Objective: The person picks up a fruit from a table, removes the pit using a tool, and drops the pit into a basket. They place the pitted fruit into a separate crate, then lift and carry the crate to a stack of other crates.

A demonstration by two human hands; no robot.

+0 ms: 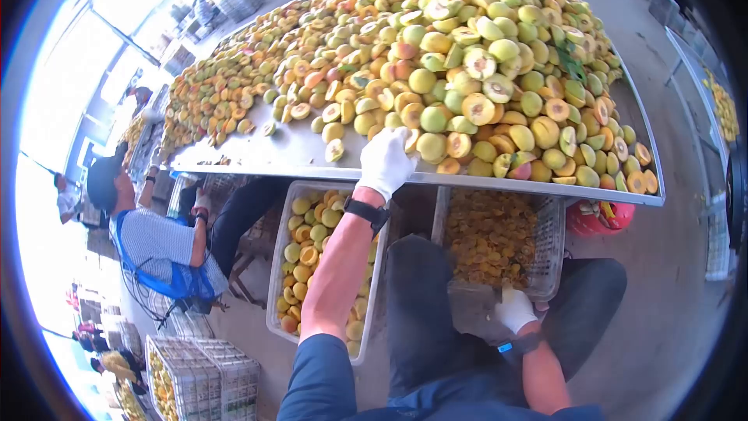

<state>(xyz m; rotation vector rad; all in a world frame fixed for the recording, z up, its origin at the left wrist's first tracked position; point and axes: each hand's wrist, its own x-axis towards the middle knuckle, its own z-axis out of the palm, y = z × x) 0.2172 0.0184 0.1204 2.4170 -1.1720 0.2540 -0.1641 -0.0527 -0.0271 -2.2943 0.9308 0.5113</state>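
Fingers partly curled, a worker's gloved left hand [387, 162] is nearing fruit [430, 147] lying rightward on the metal table [273, 170]; the right [516, 312] is hanging lower, farther away (finger gaps and any hold are escaping view).

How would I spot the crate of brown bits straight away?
Find the big metal table heaped with fruit. Of the two pale crates at its near edge, take the right-hand one, next to the pink container. It holds small brownish-orange pieces; its neighbour holds larger, yellow-green fruit.
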